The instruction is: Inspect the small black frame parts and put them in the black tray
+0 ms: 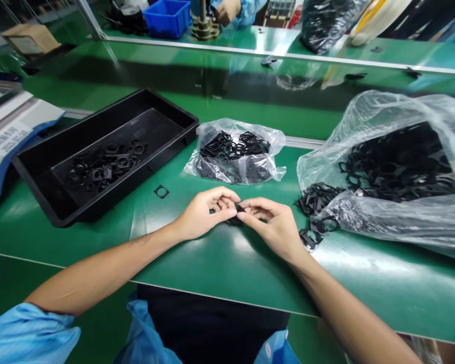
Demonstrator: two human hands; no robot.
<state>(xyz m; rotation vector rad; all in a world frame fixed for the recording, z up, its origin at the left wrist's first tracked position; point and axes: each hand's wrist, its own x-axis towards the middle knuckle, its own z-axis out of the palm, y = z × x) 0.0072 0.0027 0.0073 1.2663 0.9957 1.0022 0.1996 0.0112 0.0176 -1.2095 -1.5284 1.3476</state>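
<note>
The left hand (208, 211) and right hand (275, 225) pinch a small black part (234, 221) between their fingertips, near the front edge of the table (197, 268). That piece seems mid-handling — which others are finished cannot be told. The black tray (174, 152) at left holds a partial heap; the small clear bag (246, 173) by the far edge and the large clear bag (394, 217) at right hold more.

blue bin (165, 21): beside metal fixture (205, 31) | cardboard box (31, 39): far left | labelled white-and-blue unit (7, 139): left edge
</note>
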